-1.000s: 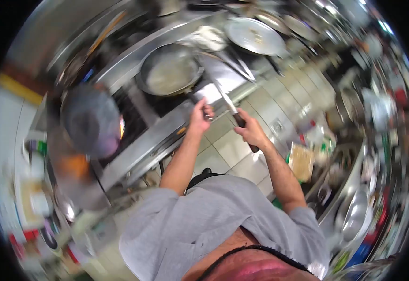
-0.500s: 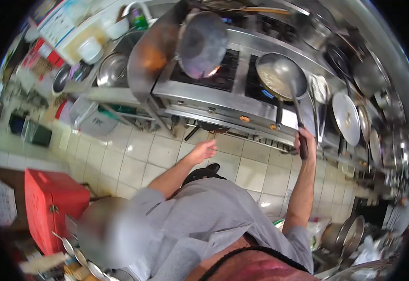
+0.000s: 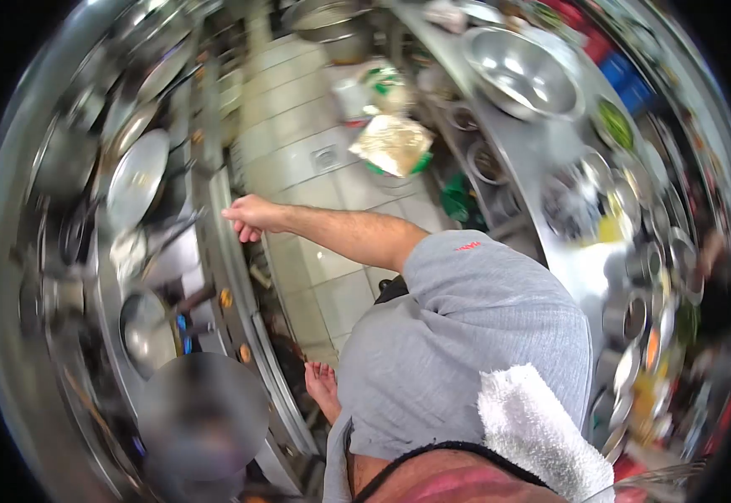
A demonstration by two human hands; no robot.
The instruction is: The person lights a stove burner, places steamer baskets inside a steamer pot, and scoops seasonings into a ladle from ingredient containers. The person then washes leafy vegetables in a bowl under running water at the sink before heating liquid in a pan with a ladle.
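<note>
My right hand (image 3: 254, 217) reaches across to the stove's front edge, fingers loosely bent and partly apart. I can make out nothing in it. Nearest to its fingertips is the dark handle of a long utensil (image 3: 176, 236) lying on the stove's side surface. Lower down, my left hand (image 3: 322, 388) hangs beside my body near the stove front, its fingers apart and holding nothing. A wok (image 3: 149, 342) with pale contents sits on a burner, a blue flame beside it. A brown-handled tool (image 3: 195, 298) leans out over its rim.
Pans (image 3: 137, 180) and pots line the stove's far end. Behind me runs a steel counter (image 3: 499, 142) bearing a large metal bowl (image 3: 523, 74) and several small containers. On the tiled floor (image 3: 332, 226) stand bags (image 3: 392, 144). A white towel (image 3: 537, 432) lies over my shoulder.
My view has swung to the right, along the stove toward the counter. My right hand has let go of the brown-handled tool, which now rests in the wok.
</note>
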